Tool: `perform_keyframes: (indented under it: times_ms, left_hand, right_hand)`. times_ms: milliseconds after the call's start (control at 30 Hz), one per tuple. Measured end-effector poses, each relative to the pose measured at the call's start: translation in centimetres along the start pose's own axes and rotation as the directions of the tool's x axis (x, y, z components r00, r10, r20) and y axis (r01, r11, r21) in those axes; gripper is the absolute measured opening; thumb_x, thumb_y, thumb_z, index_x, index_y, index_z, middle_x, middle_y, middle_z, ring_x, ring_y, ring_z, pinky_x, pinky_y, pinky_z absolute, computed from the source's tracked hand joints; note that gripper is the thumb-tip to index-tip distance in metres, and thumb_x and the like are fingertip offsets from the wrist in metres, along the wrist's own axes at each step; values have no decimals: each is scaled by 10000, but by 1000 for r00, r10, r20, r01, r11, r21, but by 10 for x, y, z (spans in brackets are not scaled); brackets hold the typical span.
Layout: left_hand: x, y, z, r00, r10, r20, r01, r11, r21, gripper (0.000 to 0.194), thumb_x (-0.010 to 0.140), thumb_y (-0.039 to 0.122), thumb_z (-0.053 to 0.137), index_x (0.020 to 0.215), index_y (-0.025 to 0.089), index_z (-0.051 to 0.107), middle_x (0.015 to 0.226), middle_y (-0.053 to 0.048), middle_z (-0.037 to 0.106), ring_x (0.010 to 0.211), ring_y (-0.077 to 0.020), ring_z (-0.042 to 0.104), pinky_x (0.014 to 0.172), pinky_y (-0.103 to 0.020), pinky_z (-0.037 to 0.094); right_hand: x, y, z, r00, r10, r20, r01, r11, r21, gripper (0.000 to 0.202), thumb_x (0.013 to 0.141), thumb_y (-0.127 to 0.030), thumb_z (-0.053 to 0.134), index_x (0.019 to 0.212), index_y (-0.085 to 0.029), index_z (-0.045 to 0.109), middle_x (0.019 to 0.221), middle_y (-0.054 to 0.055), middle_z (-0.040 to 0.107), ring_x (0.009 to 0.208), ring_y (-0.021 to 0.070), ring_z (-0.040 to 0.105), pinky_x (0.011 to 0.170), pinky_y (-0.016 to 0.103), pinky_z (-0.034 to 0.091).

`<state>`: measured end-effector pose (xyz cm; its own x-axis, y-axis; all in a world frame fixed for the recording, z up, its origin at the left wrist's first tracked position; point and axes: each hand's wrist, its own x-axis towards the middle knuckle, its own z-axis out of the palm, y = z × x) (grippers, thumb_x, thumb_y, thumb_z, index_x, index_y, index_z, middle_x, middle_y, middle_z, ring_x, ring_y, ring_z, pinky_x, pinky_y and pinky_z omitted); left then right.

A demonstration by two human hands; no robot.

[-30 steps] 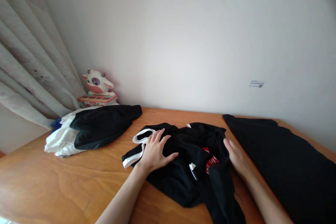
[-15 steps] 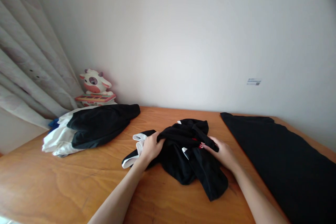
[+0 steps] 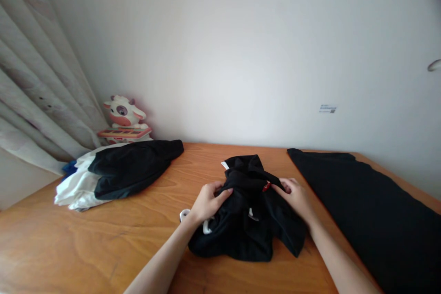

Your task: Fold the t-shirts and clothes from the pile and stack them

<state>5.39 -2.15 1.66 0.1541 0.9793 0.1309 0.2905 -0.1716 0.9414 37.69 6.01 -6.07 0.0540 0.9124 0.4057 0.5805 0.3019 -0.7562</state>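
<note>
A crumpled black garment (image 3: 237, 225) with white trim and a small red patch lies bunched on the wooden table (image 3: 138, 239) in front of me. My left hand (image 3: 210, 200) grips its left side, thumb on top and fingers partly hidden behind the cloth. On the right side, my right hand (image 3: 292, 195) pinches a fold beside the red patch. The garment's exact kind cannot be made out while it is bunched.
Black and white clothes (image 3: 134, 170) are heaped at the left. A cow toy with a keyboard (image 3: 124, 119) stands behind them by the curtain (image 3: 41, 69). Flat black cloth (image 3: 365, 206) covers the right side. A white wall (image 3: 234, 55) rises behind.
The garment's left part, with its white trim, has been drawn in and its lower part spread toward me. My left hand has shifted slightly right; my right hand keeps hold near the red patch.
</note>
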Motion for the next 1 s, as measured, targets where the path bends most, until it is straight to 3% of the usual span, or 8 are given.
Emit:
perform_keyframes:
  times_ms: [133,300,467,533,600,733,833,1000]
  left_hand:
    - [12,-15,-5,949,-139,-284,39,943,-331,365,809,530,702,800,165,688,721,-13,684,756,-201,652,710,-272,502]
    - [12,-10,-8,757,-466,-458,9,708,-706,148,927,328,601,919,209,688,798,-45,748,877,-237,726,744,-301,583]
    - [3,9,17,873,-486,-45,256,534,-806,219,960,328,562,926,128,646,830,-97,746,612,-156,706,553,-225,560]
    - [-1,11,25,899,-384,211,413,583,-700,444,947,561,536,885,133,638,832,-107,742,536,-161,680,443,-221,495]
    - [-3,8,29,924,-284,255,380,752,-538,641,877,765,469,806,145,618,768,-103,726,510,-175,660,408,-224,436]
    - [-2,-6,20,988,-36,-152,22,995,-92,543,870,710,526,777,179,587,699,-50,668,621,-174,630,566,-259,469]
    - [0,-19,8,903,210,-374,-58,923,380,373,902,565,575,920,197,636,948,-82,693,917,-257,645,852,-402,519]
    - [1,-41,-3,943,234,-238,-11,734,679,407,905,468,617,1220,211,642,1323,-132,623,1254,-349,539,1075,-558,420]
  right_hand:
    - [-5,-11,-5,999,47,-22,-46,998,45,589,755,-743,641,972,-208,756,660,10,592,636,199,549,637,325,475]
    - [-8,-24,-12,995,90,-43,-84,988,130,624,852,-752,483,932,-187,734,677,21,615,648,190,571,632,302,467]
    - [-8,-29,-16,992,128,-7,-124,975,183,635,799,-777,526,869,-186,745,662,29,634,672,219,613,659,320,488]
    - [-8,-30,-16,990,142,19,-143,970,194,652,782,-790,532,879,-186,757,714,56,685,751,253,660,711,338,513]
    - [-9,-31,-17,988,145,48,-151,969,196,660,782,-796,528,870,-185,765,769,76,722,832,277,685,762,350,522]
    - [-10,-26,-15,987,129,96,-144,975,167,642,760,-782,578,897,-182,761,902,106,756,858,277,687,783,362,520]
    - [-9,-18,-11,996,65,63,-71,994,86,628,748,-741,622,1006,-181,747,961,109,738,744,230,635,732,366,512]
    - [-10,-15,-9,975,-39,218,38,999,8,546,718,-557,709,1134,-204,727,1029,99,709,885,261,654,837,396,521]
